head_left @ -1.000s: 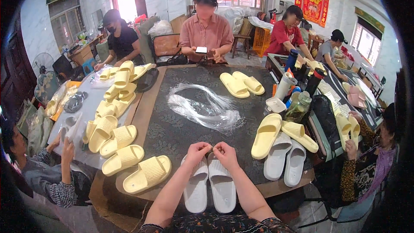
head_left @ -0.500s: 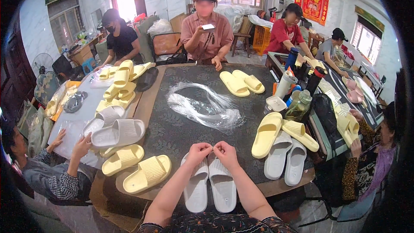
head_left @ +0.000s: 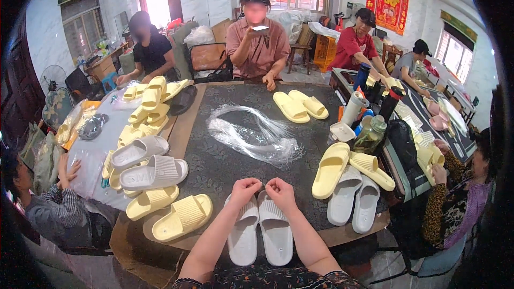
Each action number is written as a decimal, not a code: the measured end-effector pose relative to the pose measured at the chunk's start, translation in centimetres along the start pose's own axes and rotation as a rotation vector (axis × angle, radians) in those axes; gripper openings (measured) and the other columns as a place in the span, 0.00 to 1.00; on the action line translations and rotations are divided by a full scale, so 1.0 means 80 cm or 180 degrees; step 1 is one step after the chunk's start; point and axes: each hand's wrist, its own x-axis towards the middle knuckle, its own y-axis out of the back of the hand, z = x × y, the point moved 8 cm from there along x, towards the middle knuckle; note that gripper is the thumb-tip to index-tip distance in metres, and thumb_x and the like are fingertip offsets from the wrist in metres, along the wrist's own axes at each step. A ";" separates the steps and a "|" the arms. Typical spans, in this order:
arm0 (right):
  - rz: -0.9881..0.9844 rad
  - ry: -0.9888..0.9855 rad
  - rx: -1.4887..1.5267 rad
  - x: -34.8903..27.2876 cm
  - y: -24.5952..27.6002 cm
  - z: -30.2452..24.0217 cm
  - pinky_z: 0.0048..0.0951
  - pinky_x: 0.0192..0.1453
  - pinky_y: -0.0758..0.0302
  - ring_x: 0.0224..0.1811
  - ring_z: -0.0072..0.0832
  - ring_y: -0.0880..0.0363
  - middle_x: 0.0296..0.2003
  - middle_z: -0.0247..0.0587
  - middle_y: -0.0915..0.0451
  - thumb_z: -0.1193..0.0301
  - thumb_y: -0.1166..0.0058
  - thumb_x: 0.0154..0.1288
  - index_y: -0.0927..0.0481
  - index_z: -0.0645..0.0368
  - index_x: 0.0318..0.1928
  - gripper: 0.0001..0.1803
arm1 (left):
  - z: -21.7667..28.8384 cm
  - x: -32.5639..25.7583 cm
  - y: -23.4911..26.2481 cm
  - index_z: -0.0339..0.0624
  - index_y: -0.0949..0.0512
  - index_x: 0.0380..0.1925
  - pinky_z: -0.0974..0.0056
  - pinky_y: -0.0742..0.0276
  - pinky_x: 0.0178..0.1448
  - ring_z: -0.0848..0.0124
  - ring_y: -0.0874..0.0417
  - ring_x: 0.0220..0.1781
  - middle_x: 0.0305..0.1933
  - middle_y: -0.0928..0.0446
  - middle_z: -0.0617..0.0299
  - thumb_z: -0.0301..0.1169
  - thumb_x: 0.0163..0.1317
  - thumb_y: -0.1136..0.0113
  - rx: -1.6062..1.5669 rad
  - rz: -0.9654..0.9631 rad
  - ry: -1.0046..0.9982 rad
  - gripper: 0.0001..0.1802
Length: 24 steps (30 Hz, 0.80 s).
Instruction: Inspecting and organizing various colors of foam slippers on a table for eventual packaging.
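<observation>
At the near edge of the worktop [head_left: 225, 96], I have the left hand [head_left: 246, 189] and the right hand [head_left: 280, 192] close together, each with thumb and fingertips pressed together; I cannot tell what they pinch. Two grey slippers [head_left: 243, 242] lie side by side beneath them. Clear strands [head_left: 238, 139] lie farther off, between yellow slippers [head_left: 184, 219] left and right.

Passable over bare tabletop [head_left: 214, 168], left and right of clear plastic strands [head_left: 243, 142]; blocked at left by grey slippers [head_left: 155, 175] and yellow slippers [head_left: 184, 219], at right by bottles [head_left: 370, 135].
</observation>
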 end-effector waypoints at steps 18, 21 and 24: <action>0.0011 0.0150 -0.0008 0.004 -0.002 0.008 0.14 0.28 0.37 0.24 0.08 0.36 0.23 0.21 0.27 0.73 0.41 0.61 0.21 0.60 0.33 0.04 | -0.009 0.001 -0.009 0.41 0.16 0.32 0.74 0.34 0.30 0.84 0.29 0.27 0.26 0.23 0.74 0.34 0.59 0.37 -0.0202 -0.0329 -0.0033 0.08; 0.0009 0.0074 -0.0080 0.002 0.001 0.003 0.14 0.28 0.37 0.24 0.08 0.36 0.24 0.21 0.27 0.73 0.42 0.61 0.21 0.60 0.33 0.03 | -0.003 0.000 -0.009 0.42 0.16 0.32 0.74 0.36 0.28 0.84 0.30 0.25 0.25 0.23 0.75 0.34 0.58 0.37 -0.0131 -0.0332 0.0077 0.08; 0.0002 0.0199 -0.0038 0.003 0.000 0.011 0.14 0.28 0.37 0.24 0.08 0.36 0.24 0.21 0.27 0.74 0.42 0.61 0.21 0.60 0.33 0.03 | -0.002 -0.001 -0.011 0.41 0.16 0.31 0.74 0.36 0.28 0.85 0.30 0.26 0.25 0.23 0.75 0.33 0.58 0.36 -0.0228 -0.0397 -0.0017 0.08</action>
